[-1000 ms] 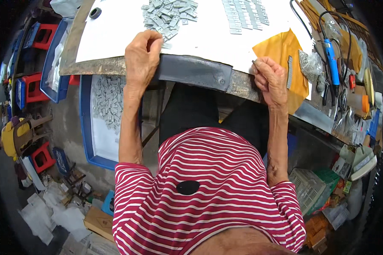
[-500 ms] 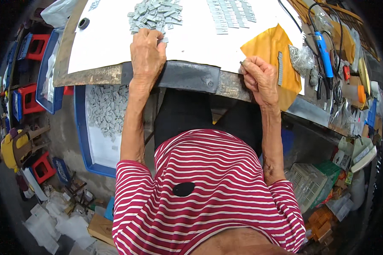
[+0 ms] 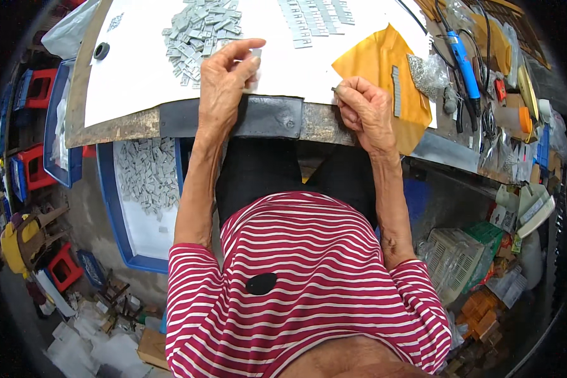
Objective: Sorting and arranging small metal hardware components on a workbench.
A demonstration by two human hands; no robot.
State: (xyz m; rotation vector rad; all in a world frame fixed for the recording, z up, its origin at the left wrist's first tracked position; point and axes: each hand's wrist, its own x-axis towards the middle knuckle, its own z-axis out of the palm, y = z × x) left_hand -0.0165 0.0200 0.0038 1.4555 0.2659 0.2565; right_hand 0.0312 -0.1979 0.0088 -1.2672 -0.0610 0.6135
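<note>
My left hand [image 3: 223,82] is over the white sheet [image 3: 138,75], just right of a heap of small flat grey pieces [image 3: 201,31]. Its thumb and fingers pinch one small pale grey piece [image 3: 257,53]. Near the table's front edge, beside a yellow-brown envelope [image 3: 359,63], my right hand [image 3: 366,110] is closed, with thumb and forefinger on a small dark piece [image 3: 335,89]; only its tip shows. A narrow grey strip [image 3: 396,91] lies on the envelope. Rows of grey pieces [image 3: 315,19] are laid side by side at the far middle.
A clear bag of tiny metal parts [image 3: 425,75] touches the envelope. Right of it lie a blue electric screwdriver [image 3: 464,63] and cables. A black ring [image 3: 101,51] is at far left. Below the table edge, a blue tray [image 3: 116,227] holds many grey pieces.
My left hand has moved right, away from the heap, with a small grey piece in its fingers. The right hand keeps its pinch. The whole view has shifted slightly.
</note>
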